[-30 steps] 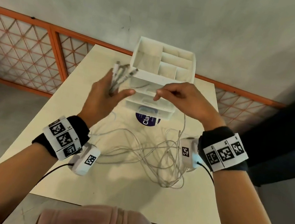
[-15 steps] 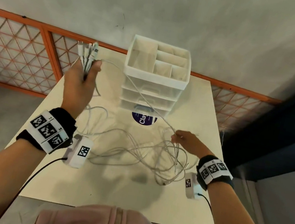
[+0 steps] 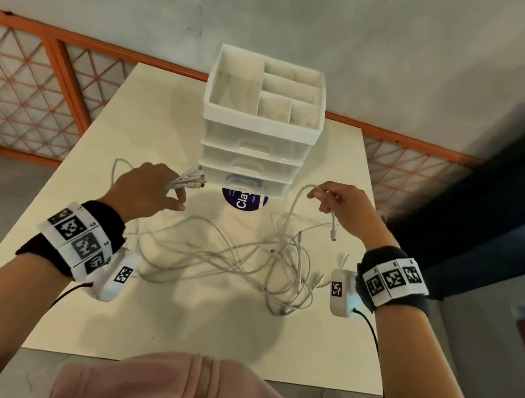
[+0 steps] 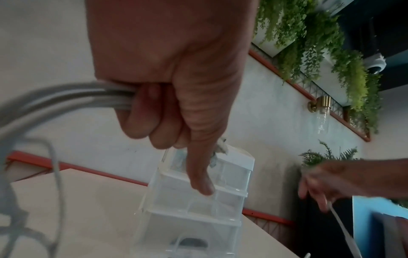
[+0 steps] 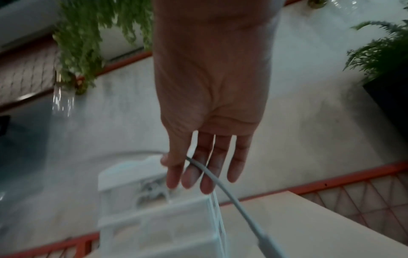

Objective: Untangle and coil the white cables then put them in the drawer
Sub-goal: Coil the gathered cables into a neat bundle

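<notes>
Several white cables (image 3: 244,258) lie tangled on the cream table (image 3: 147,131) between my arms. My left hand (image 3: 175,196) grips a bundle of cable ends (image 3: 189,180), whose plugs point at the lowest drawer; in the left wrist view its fingers (image 4: 141,125) are curled round the strands (image 4: 84,97). My right hand (image 3: 318,199) pinches one cable (image 3: 299,201) right of the drawers, its plug (image 3: 333,235) hanging below the palm. In the right wrist view that cable (image 5: 223,188) runs between thumb and fingers (image 5: 189,176). The white drawer unit (image 3: 255,149) stands behind, its drawers closed.
The drawer unit carries an open divided tray (image 3: 217,87) on top. A purple round sticker (image 3: 243,199) lies on the table in front of it. An orange lattice railing (image 3: 20,102) and a grey wall run behind the table. The near half of the table is bare.
My left hand came down from the upper left to the front of the drawers, still gripping the bundle. My right hand moved away from the tangle toward the back, lifting one cable end.
</notes>
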{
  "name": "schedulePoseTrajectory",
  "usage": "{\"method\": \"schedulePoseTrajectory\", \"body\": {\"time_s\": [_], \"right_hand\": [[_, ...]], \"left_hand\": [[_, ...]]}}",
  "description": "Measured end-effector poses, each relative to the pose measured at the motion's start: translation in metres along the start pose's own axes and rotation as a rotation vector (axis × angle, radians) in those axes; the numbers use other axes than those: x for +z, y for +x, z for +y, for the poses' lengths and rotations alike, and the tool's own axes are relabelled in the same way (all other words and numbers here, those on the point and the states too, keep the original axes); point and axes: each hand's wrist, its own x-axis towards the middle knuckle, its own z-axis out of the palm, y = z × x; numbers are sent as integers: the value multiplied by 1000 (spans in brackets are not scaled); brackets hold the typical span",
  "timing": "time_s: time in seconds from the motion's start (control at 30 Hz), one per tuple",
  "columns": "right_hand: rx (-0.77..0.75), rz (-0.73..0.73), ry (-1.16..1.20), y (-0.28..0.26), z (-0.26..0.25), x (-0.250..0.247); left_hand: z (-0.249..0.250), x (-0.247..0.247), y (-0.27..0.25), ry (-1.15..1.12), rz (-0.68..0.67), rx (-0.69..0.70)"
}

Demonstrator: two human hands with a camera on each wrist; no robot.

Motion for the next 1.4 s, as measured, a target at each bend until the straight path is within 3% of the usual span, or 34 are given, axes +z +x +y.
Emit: {"method": "schedulePoseTrajectory", "body": {"time_s": [0.13, 0.3, 0.4, 0.53, 0.67, 0.8, 0.93, 1.03, 1.1, 1.17, 1.23, 1.4], "right_hand": [[139, -282, -217, -7, 17, 30], [-77, -503, 20, -5, -61, 68], [-236, -551, 82, 2, -119, 100], [-376, -455, 133, 17, -163, 136], [-462, -331, 192, 38, -154, 166], [-291, -425, 225, 43, -123, 161], [-212, -513, 284, 38, -95, 155], [-189, -463, 295, 41, -102, 142], [-205, -403, 373, 44, -117, 119], [-232, -343, 491, 44, -139, 90], [-276, -329, 549, 41, -162, 63], [-310, -340, 649, 30, -189, 45]], "left_hand": [[10, -5, -3, -192, 76, 86], [48, -30, -12, -691, 93, 221], [68, -45, -19, -943, 70, 323], [73, -62, -30, -1053, 106, 378], [57, -72, -41, -1088, 152, 399], [33, -90, -50, -1096, 308, 406], [10, -104, -52, -1122, 452, 418], [-2, -92, -47, -901, 549, 336], [-10, -75, -40, -626, 467, 239], [-13, -53, -36, -439, 286, 95], [-8, -29, -31, -469, 181, 45], [18, 1, -11, -736, 161, 76]]}}
